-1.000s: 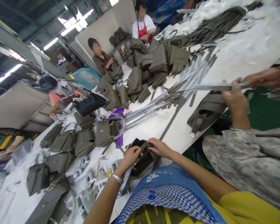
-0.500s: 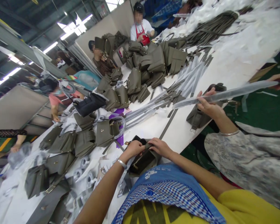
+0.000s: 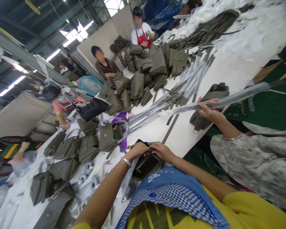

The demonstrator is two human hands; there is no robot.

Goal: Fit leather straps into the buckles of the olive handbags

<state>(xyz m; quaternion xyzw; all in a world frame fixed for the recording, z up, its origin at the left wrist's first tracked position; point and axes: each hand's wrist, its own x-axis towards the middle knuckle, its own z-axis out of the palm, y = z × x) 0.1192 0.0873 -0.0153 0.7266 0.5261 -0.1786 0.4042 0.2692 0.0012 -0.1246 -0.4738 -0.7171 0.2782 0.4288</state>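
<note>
An olive-green handbag point(image 3: 145, 167) stands at the table's near edge, against my apron, its top facing up and a gold zipper showing inside. My left hand point(image 3: 140, 149) pinches the bag's upper edge from the left. From the right, my right hand point(image 3: 162, 150) grips the same edge, fingertips close to those of the left. What exactly lies between the fingertips is too small to make out. A dark strap point(image 3: 171, 128) runs over the table just beyond my right hand.
Olive bags point(image 3: 154, 60) are heaped at the far side, with more bags point(image 3: 85, 146) to the left. On the right a co-worker's hand point(image 3: 211, 109) holds a plastic-sleeved strap point(image 3: 243, 93) above another bag point(image 3: 208, 105). Wrapped straps point(image 3: 143, 119) and plastic rolls point(image 3: 94, 183) lie about.
My hands stay at the bag's edge with barely any shift. The co-worker on the right has moved the sleeved strap slightly left, and more dark strap shows at its right end.
</note>
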